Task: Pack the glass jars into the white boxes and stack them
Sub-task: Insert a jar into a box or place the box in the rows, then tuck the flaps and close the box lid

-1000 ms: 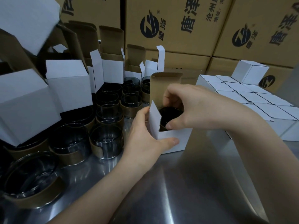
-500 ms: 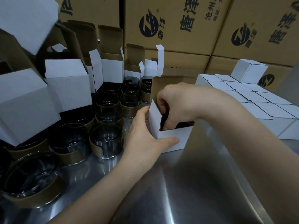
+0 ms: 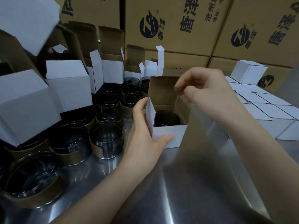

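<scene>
A small white box stands open on the steel table, its brown lid flap upright at the back. A dark glass jar sits inside it. My left hand grips the box's left side, thumb on the front face. Just above the box's right rim hovers my right hand, its loosely curled fingers holding nothing and the fingertips near the flap's right edge. Several more jars with brown paper bands stand to the left.
Open empty white boxes are piled over the jars at the left. Closed white boxes lie in rows at the right, with one more on top. Large brown cartons wall off the back.
My right hand has let go of the jar, now down inside the box, and has risen out to the lid flap's edge. My left hand has stayed on the box.
</scene>
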Demonstrator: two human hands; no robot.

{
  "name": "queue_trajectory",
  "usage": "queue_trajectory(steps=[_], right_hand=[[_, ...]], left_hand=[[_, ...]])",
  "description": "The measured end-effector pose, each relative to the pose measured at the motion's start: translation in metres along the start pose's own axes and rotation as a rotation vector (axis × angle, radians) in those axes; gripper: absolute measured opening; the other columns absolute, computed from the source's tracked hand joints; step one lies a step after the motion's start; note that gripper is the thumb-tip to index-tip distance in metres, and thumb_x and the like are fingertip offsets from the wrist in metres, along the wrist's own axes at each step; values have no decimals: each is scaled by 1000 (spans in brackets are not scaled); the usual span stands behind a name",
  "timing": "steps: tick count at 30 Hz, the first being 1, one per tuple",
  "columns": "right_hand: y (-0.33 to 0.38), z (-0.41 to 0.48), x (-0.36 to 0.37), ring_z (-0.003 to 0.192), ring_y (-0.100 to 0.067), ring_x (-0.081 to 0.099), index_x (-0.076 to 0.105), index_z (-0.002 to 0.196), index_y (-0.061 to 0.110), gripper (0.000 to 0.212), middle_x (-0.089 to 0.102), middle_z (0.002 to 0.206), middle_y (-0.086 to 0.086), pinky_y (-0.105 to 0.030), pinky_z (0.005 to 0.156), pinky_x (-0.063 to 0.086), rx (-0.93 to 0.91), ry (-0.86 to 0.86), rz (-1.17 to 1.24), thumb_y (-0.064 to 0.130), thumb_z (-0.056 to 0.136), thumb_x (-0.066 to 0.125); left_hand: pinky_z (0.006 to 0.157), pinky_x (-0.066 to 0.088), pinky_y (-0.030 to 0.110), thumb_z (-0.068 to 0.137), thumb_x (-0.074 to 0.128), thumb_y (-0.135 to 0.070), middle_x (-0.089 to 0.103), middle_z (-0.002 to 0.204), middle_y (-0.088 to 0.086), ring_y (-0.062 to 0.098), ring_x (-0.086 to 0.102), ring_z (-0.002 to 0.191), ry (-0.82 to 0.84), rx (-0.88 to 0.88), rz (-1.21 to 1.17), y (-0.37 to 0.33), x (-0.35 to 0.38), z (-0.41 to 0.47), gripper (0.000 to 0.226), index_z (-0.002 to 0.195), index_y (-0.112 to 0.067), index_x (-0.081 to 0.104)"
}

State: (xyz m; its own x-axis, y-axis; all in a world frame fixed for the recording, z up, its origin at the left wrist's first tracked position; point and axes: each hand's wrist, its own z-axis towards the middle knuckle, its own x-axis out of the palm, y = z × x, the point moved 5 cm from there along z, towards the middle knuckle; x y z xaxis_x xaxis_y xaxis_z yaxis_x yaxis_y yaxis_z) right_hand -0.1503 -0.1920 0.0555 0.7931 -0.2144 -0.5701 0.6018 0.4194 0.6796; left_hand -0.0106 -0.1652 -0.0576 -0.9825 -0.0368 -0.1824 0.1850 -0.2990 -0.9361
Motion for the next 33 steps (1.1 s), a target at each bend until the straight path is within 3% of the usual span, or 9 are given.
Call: queue_trajectory(steps=[3, 6, 8, 11, 14, 18, 24, 29, 33], right_hand=[[-25, -4, -1, 76, -26, 63, 57, 73, 19, 38, 62, 74, -4, -44, 72, 60, 71, -154, 231, -18, 78, 46], [-52, -4, 11, 72, -14, 61, 55, 91, 18, 31, 60, 87, -8, -20, 53, 53, 253, -42, 465, -12, 85, 60], [-65, -4, 19, 65, -4, 64, 57, 104, 18, 29, 66, 87, -3, -17, 50, 48, 352, 65, 562, -2, 86, 66], [-75, -4, 29, 62, -4, 66, 58, 111, 18, 29, 71, 76, 6, -19, 52, 50, 411, 184, 687, 4, 87, 67], [-80, -4, 35, 72, -6, 68, 60, 109, 27, 28, 74, 84, 10, -21, 61, 52, 397, 247, 581, 15, 86, 71], [-83, -4, 43, 79, -5, 68, 61, 106, 31, 27, 75, 86, 14, -28, 75, 47, 395, 254, 508, 17, 86, 72], [-76, -5, 44, 75, 2, 67, 66, 96, 34, 28, 74, 84, 17, -13, 66, 52, 270, 230, 496, 8, 89, 68], [-72, -5, 43, 74, 0, 62, 73, 88, 41, 36, 71, 86, 18, -13, 59, 49, 226, 241, 478, 6, 90, 66], [-72, -5, 42, 93, -11, 65, 73, 91, 35, 35, 72, 99, 10, -17, 61, 50, 227, 264, 368, 3, 94, 59]], left_hand=[[110, 41, 42, 81, 77, -10, 38, 149, -14, 9, 42, 136, 4, 17, 25, 0, 0, 1, 89, 140, -48, 23], [112, 39, 40, 83, 73, -8, 38, 148, -12, 9, 41, 136, -3, 26, 51, -1, -2, 1, 80, 141, -42, 30], [111, 38, 37, 83, 73, -9, 37, 146, -10, 7, 41, 132, -12, 20, 89, -3, -2, 0, 73, 138, -40, 36], [111, 38, 35, 83, 73, -13, 33, 146, -10, 5, 42, 130, -11, 1, 98, -6, -2, 0, 65, 133, -41, 41], [109, 40, 31, 85, 71, -21, 38, 139, -14, -1, 44, 123, -16, 0, 58, -8, -2, -1, 51, 124, -41, 46], [110, 37, 32, 100, 51, -32, 51, 129, -14, -6, 47, 119, -46, -12, -38, -7, -6, 3, 17, 114, -33, 59], [103, 44, 37, 99, 48, -18, 60, 121, -1, 12, 56, 113, -67, -89, -127, -4, -8, 9, 20, 107, -29, 63], [87, 56, 26, 97, 52, -5, 62, 121, -7, 6, 64, 106, -57, -97, -350, -8, -8, 11, 43, 122, -39, 48], [87, 55, 22, 97, 57, -14, 59, 124, -15, -1, 64, 106, -38, -78, -383, -8, -8, 10, 54, 127, -55, 38]])
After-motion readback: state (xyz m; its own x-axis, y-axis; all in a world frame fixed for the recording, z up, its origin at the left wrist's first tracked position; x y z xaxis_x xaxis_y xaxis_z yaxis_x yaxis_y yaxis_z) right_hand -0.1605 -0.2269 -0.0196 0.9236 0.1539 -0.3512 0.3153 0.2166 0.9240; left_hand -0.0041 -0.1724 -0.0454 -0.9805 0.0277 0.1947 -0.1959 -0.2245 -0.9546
